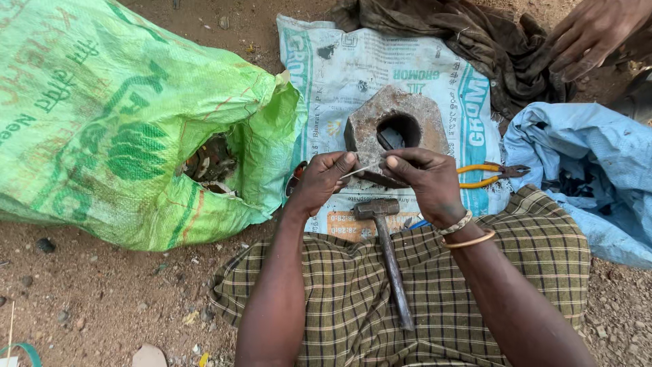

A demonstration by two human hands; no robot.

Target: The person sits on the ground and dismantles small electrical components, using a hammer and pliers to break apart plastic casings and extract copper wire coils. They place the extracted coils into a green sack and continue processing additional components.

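Open-air dirt-ground workshop: hammer (387, 251), pliers (490, 175), scrap sack (115, 122).

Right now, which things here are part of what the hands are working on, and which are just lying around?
In use:
- left hand and right hand, pinching a thin metal strip
- rusty iron block with a hole, just behind
- hammer, on the lap

Lying about:
- yellow-handled pliers
- green sack
- blue sack
- brown cloth
- another person's hand

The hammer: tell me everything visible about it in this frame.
The hammer has a dark, worn metal head and a long, dull handle that looks like metal. It lies untouched on the checked cloth over the person's lap, head away from the person near the printed sack, handle pointing back, just below both hands.
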